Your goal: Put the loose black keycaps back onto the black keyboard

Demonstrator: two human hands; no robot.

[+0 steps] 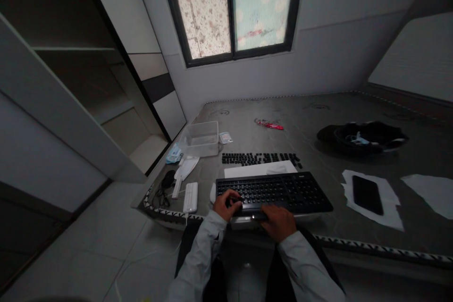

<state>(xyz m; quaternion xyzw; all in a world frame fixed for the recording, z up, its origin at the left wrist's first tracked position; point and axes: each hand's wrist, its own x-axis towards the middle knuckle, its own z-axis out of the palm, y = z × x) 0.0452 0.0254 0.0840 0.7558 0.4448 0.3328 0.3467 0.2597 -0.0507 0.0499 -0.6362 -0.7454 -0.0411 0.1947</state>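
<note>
Centrally, oblong black keyboard [271, 188]; left hand [225, 205] curled, right hand [279, 223] at edge; cannot tell either grip's state.

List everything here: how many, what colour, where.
Keyboard: 1, black, centre
Keycaps: many, black, behind keyboard
Sheet: 1, white, behind keyboard
Box: 1, clear, back left
Mask: 1, blue, beside box
Packet: 1, white, beside box
Oblong block: 1, white, left
Cable: uncounted, black, left
Phone: 1, black, right
Papers: 2, white, right
Cap: 1, black, back right
Strip: 1, red, back
Padded surface: 1, grey, underneath
Window: 1, multicoloured, back
Wardrobe: 1, white, left
Left hand: 1, bare, keyboard's left
Right hand: 1, bare, keyboard's front
</note>
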